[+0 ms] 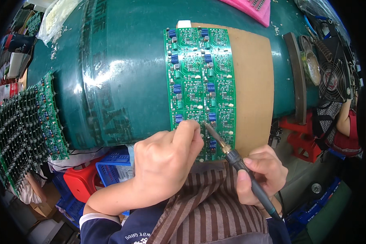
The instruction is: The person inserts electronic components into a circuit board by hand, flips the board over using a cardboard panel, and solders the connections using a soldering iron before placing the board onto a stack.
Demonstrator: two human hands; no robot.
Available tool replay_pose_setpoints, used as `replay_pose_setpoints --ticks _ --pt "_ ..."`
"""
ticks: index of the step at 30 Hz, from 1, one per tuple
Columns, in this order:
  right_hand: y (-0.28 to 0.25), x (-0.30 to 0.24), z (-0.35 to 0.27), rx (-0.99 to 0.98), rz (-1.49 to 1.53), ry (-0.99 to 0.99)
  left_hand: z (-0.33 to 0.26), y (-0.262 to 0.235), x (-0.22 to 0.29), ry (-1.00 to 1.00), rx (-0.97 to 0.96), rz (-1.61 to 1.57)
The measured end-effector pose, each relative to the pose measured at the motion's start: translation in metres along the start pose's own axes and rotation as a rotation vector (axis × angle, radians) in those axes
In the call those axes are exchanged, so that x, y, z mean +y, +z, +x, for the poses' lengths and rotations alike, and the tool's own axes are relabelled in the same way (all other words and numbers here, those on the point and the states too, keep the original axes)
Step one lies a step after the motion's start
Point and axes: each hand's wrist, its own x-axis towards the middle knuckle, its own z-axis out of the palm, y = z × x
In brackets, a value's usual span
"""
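A green panel of joined circuit boards (191, 65), carrying blue parts and small chips, lies in front of me on a tan board (254, 81). My right hand (265, 173) grips the dark handle of a soldering iron (254, 185). The iron slants up and left, its tip over the lower half of the panel, though contact cannot be made out. My left hand (160, 160) is closed in a pinch at the panel's lower left, close to the iron's tip. Its fingertips are turned away from view, so what they hold is hidden.
A row of stacked circuit panels (49, 118) stands at the left. Pink foam (252, 9) lies at the far edge. A dark bar (295, 77) and a round fan (332, 79) are on the right. Below the green table (138, 77) are red stools (78, 181) and a blue crate (114, 168).
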Motion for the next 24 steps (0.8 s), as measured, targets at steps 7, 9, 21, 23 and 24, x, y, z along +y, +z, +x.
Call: replay_pose_setpoints --ticks 7,9,21,23,24 --pt "-0.002 -0.002 -0.003 -0.016 0.008 0.029 0.003 -0.002 -0.003 0.080 0.081 0.099" --pt "0.001 -0.002 -0.003 -0.006 0.023 0.053 0.002 -0.001 -0.003 0.060 0.070 0.088" --pt "-0.008 -0.002 -0.006 0.018 -0.006 0.038 0.009 -0.003 0.002 0.074 -0.001 0.069" --pt "-0.013 -0.003 -0.007 0.086 -0.034 0.036 0.009 -0.006 0.003 0.097 -0.023 0.020" --pt "-0.016 0.000 -0.008 0.145 -0.052 0.026 0.007 -0.006 0.004 0.074 -0.033 0.009"
